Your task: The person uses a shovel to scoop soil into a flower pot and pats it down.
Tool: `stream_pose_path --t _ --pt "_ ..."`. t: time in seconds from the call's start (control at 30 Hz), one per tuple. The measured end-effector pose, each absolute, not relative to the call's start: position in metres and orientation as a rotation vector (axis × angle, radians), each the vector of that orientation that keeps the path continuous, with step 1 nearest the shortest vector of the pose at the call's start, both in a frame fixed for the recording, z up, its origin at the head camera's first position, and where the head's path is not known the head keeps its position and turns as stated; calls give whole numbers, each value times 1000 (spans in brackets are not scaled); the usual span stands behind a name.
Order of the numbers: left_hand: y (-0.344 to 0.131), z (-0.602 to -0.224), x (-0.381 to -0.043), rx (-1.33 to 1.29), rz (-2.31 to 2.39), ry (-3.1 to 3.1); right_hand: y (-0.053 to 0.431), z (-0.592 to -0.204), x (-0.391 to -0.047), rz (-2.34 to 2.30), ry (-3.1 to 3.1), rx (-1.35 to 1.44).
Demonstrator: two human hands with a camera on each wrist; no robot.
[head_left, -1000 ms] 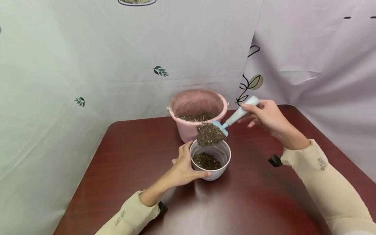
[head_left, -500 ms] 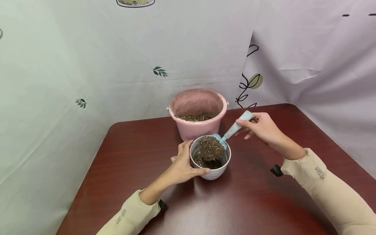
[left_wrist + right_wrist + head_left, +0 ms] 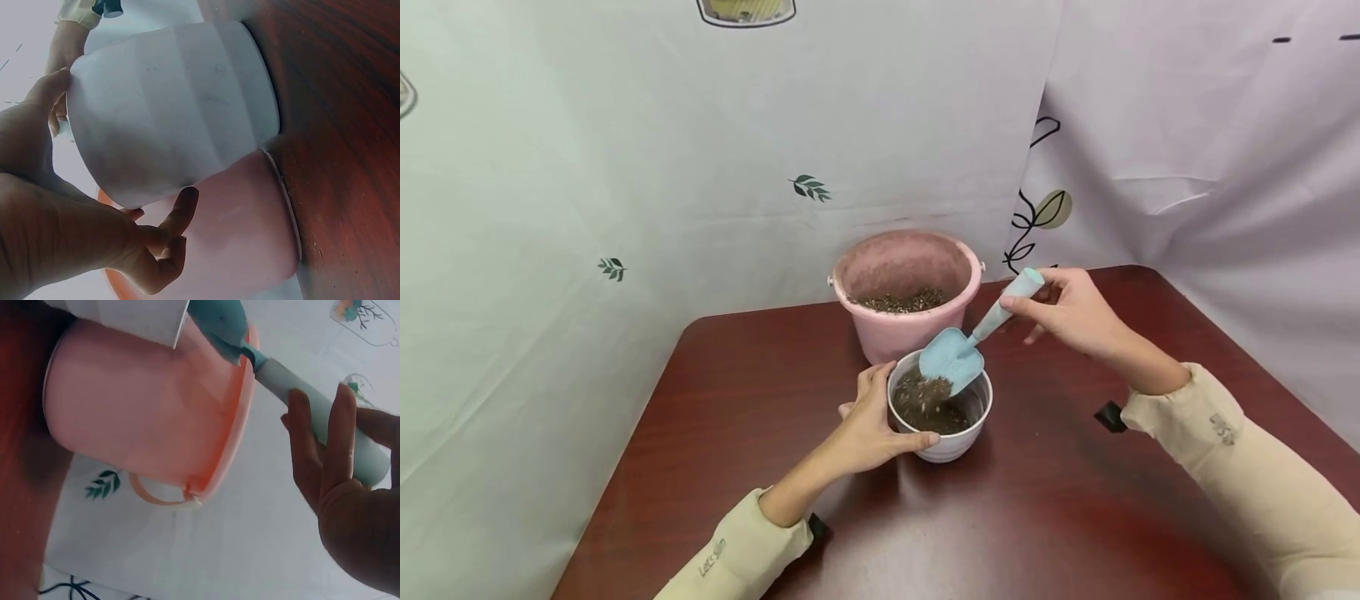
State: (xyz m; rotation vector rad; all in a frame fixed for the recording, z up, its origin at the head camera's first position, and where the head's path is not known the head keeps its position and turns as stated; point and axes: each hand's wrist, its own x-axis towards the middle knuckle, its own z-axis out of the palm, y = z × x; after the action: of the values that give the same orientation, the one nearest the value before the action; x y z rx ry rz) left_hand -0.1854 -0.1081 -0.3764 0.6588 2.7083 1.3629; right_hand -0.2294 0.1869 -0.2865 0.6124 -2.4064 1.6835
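**Trowel Axis Relative to Pot**

Your left hand [image 3: 871, 435], the nearer one, grips the white pot [image 3: 951, 450] at its left side. Soil [image 3: 921, 407] sits inside, by the blade's tip. Your right hand [image 3: 1073, 315] pinches the handle of the trowel [image 3: 951, 360], whose long axis slopes down-left, blade over the opening (back face up). Blade-to-rim contact cannot be confirmed. Behind the pot stands the pink bucket [image 3: 891, 335].

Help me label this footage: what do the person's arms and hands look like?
The left sleeve and right sleeve are puffy and cream, each with small dark print, hard to read. A small black piece juts out beside each at the wrist. The left hand and right hand are gloveless.
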Motion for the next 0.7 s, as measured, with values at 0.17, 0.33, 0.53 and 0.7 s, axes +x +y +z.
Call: stream_pose_path --t 0.17,0.33,0.53,0.7 --pt "-107 -377 -188 686 1366 2717 189 -281 -228 1600 -2382 920" --pt "-108 -376 -189 702 1347 2730 192 -281 -230 1587 -2365 1087" --pt "-108 -376 -190 663 1309 2719 195 -283 -232 1715 -2328 944" --pt "-126 -363 -199 440 1329 2711 196 -279 -234 2183 -2109 701"
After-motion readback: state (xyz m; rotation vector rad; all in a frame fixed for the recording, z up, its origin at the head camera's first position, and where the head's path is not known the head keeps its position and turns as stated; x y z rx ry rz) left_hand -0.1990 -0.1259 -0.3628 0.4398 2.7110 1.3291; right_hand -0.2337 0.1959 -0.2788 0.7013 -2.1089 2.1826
